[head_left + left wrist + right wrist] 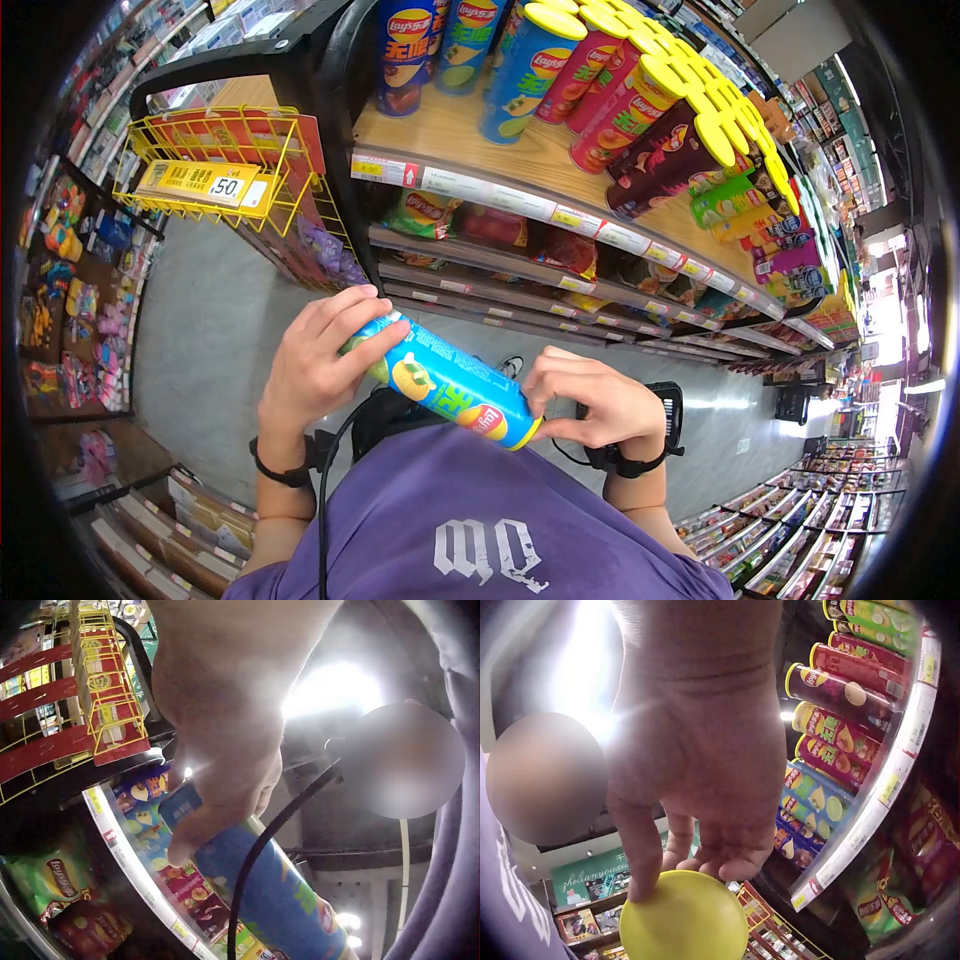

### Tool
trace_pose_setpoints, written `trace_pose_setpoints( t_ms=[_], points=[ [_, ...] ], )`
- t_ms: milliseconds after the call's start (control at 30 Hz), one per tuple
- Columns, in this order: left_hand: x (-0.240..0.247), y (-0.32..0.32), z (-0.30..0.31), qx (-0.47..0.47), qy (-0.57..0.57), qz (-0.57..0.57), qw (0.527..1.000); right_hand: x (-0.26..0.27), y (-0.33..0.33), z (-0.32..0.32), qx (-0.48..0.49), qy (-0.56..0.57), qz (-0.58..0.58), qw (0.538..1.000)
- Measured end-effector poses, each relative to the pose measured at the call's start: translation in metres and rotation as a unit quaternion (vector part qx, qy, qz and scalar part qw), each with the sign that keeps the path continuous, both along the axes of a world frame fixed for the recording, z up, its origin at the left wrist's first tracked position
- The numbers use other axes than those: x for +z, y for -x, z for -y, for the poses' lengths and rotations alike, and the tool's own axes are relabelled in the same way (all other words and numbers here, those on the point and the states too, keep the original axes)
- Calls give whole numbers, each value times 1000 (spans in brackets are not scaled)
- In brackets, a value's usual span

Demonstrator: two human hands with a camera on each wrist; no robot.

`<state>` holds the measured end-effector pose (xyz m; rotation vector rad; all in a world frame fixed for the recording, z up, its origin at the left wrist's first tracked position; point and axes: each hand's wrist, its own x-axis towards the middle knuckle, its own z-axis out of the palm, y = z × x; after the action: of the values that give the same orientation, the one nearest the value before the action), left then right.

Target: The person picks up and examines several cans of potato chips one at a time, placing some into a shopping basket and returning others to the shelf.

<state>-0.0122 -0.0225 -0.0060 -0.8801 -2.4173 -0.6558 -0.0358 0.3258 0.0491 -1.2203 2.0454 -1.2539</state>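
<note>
A blue Lay's chip canister lies tilted on its side before the purple shirt, its yellow-lidded end toward the right. My left hand grips the bottom end, fingers over the top of it. At the lid end, my right hand pinches the rim between thumb and curled fingers. The left wrist view shows the canister's blue side below the left hand, crossed by a black cable. In the right wrist view the round yellow lid faces the camera, the right hand's thumb at its edge.
Ahead, a wooden shelf holds rows of upright chip canisters with yellow lids. Bagged chips sit on the shelf below. A yellow wire basket with a price sign hangs at the left end. Grey floor runs around the shelf.
</note>
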Motion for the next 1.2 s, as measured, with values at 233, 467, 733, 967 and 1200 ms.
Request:
trace_pose_setpoints(
  t_ms=[233, 467, 733, 967, 1200],
  points=[
    [2, -1, 7, 15, -1, -2, 1000, 4, 3, 3, -54, -4, 0, 999],
    [-4, -1, 8, 1, -4, 16, 1000, -1, 7, 4, -25, -9, -5, 1000],
    [2, 4, -2, 2, -5, 10, 1000, -8, 7, 3, 2, -33, -8, 999],
    [1, 6, -1, 6, -5, 12, 1000, -8, 9, 1, -20, 4, -18, 1000],
    [2, 9, -6, 1, -18, 14, 1000, -14, 1, -8, -92, 75, -4, 993]
  ],
)
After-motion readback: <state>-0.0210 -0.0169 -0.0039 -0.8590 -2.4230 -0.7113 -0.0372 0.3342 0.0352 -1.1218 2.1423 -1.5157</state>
